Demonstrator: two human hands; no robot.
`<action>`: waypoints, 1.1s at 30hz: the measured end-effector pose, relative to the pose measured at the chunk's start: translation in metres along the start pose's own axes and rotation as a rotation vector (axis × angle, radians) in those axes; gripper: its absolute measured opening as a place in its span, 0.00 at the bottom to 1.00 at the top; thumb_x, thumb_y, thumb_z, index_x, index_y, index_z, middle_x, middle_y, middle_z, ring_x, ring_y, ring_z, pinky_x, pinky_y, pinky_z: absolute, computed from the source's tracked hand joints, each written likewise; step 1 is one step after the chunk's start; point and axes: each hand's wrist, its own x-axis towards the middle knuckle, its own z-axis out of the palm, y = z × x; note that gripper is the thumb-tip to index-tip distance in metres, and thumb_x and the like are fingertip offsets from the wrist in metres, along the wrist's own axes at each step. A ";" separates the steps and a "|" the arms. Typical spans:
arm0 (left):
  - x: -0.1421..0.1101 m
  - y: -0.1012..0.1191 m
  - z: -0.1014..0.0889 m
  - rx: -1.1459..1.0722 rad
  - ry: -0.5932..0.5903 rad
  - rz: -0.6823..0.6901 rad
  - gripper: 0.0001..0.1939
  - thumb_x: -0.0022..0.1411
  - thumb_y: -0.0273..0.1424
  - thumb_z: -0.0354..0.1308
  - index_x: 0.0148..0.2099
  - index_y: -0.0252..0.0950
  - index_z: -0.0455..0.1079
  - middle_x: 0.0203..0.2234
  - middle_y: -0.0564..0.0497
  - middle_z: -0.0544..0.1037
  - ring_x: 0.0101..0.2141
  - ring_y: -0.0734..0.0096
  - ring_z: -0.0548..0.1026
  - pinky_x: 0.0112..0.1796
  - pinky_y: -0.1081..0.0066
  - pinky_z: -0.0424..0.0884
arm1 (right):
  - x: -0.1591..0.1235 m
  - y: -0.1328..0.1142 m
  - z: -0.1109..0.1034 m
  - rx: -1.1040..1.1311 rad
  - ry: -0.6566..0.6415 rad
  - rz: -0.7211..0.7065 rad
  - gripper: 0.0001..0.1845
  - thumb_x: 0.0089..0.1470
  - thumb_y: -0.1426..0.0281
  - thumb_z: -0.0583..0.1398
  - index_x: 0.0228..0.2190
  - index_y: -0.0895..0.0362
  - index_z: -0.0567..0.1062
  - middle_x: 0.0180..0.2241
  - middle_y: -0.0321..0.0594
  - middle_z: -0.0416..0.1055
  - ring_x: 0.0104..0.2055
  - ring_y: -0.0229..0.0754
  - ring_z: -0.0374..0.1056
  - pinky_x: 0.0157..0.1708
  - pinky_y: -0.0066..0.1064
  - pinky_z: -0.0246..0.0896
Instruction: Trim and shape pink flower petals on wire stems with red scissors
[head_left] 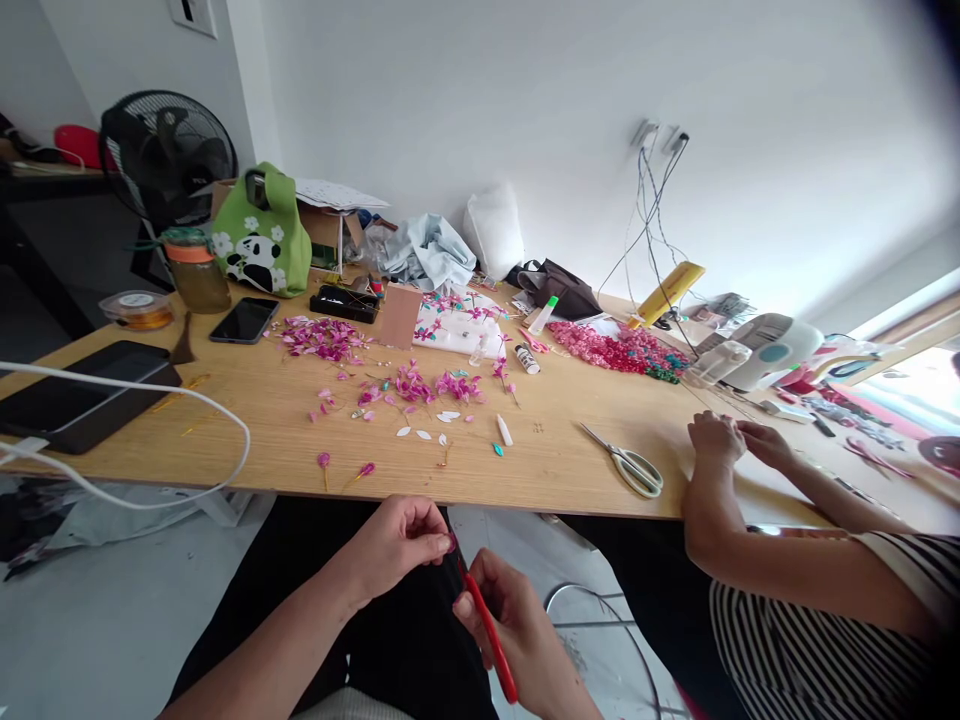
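Note:
Over my lap, just below the table's front edge, my left hand (405, 545) is closed, thumb and finger pinched on a small dark pinkish piece that is mostly hidden. My right hand (506, 620) grips what look like red-handled pliers (491, 640), their dark tip pointing up beside my left fingertips. The pliers' other handle is covered by my fingers. On the table nearest my hands lie two small pink flower pieces on yellow stems (323, 462), white leaf shapes (424, 435), a green-blue leaf (497, 450) and a white pointed tube (504, 430).
Scissors (628, 462) lie on the wooden table (270, 430). Pink petals (322, 338) are heaped behind. A white cable (240, 420) loops at left, near a tablet (82, 390) and phone (244, 320). At right, a co-worker's hands (720, 437) work close by.

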 end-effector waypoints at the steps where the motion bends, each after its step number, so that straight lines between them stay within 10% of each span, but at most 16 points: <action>1: 0.000 0.000 -0.001 0.003 -0.003 -0.011 0.07 0.50 0.32 0.61 0.26 0.33 0.68 0.20 0.54 0.70 0.25 0.72 0.67 0.30 0.71 0.63 | 0.000 -0.001 0.000 -0.004 0.000 0.001 0.23 0.54 0.52 0.58 0.24 0.55 0.58 0.20 0.28 0.53 0.20 0.31 0.48 0.17 0.22 0.43; 16: 0.001 0.008 -0.005 -0.032 0.018 0.026 0.13 0.53 0.39 0.62 0.34 0.33 0.74 0.27 0.48 0.76 0.30 0.68 0.72 0.34 0.71 0.66 | 0.007 -0.004 0.003 0.095 0.071 -0.043 0.24 0.53 0.50 0.59 0.23 0.55 0.58 0.19 0.28 0.52 0.20 0.31 0.48 0.17 0.22 0.46; 23: -0.015 0.006 0.004 -0.012 0.736 0.427 0.10 0.55 0.40 0.62 0.32 0.39 0.69 0.29 0.52 0.71 0.33 0.68 0.68 0.35 0.74 0.64 | 0.017 -0.019 0.011 0.231 0.244 -0.104 0.25 0.54 0.49 0.57 0.23 0.55 0.58 0.15 0.27 0.55 0.15 0.30 0.52 0.15 0.21 0.43; 33: -0.010 0.001 0.024 -0.431 0.332 0.113 0.15 0.50 0.41 0.66 0.25 0.33 0.72 0.20 0.54 0.67 0.23 0.77 0.61 0.25 0.77 0.60 | 0.029 -0.033 0.029 0.314 0.345 -0.255 0.23 0.53 0.50 0.58 0.24 0.56 0.61 0.18 0.29 0.56 0.18 0.31 0.52 0.16 0.23 0.48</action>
